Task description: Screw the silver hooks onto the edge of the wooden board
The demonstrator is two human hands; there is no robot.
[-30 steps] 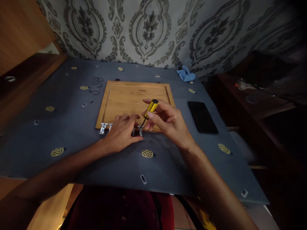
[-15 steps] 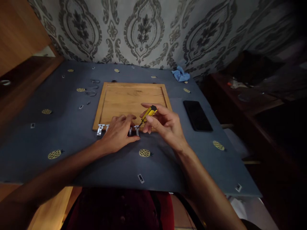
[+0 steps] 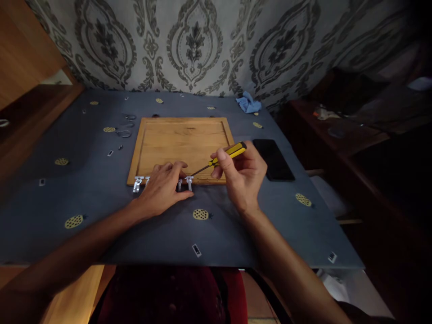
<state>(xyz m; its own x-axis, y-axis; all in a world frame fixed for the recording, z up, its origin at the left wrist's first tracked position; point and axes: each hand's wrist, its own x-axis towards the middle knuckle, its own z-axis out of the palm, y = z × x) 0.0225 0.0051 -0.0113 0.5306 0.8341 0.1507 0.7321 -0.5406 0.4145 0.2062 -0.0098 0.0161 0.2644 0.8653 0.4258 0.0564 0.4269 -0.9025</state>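
A framed wooden board (image 3: 182,144) lies flat on the table, with several small metal hooks (image 3: 137,184) along its near edge. My left hand (image 3: 164,184) grips that near edge, fingers over the top and thumb below, around a metal hook (image 3: 189,182); it hides part of the row. A yellow and black screwdriver (image 3: 232,152) is held in my right hand (image 3: 245,175), tilted, its handle up and to the right. Its shaft slopes down left, with the tip at the top of that hook; whether it sits in a screw is too small to tell.
Beside the board on the left lie several loose metal hooks (image 3: 124,133) and a tiny dark piece (image 3: 120,147). A black phone (image 3: 274,159) rests on the right, and a blue cloth (image 3: 249,103) at the back. A patterned curtain (image 3: 195,45) hangs behind the table.
My right hand has shifted right and the screwdriver now leans lower, with its shaft in plain view. My left hand keeps its place at the board's edge. The view has turned slightly.
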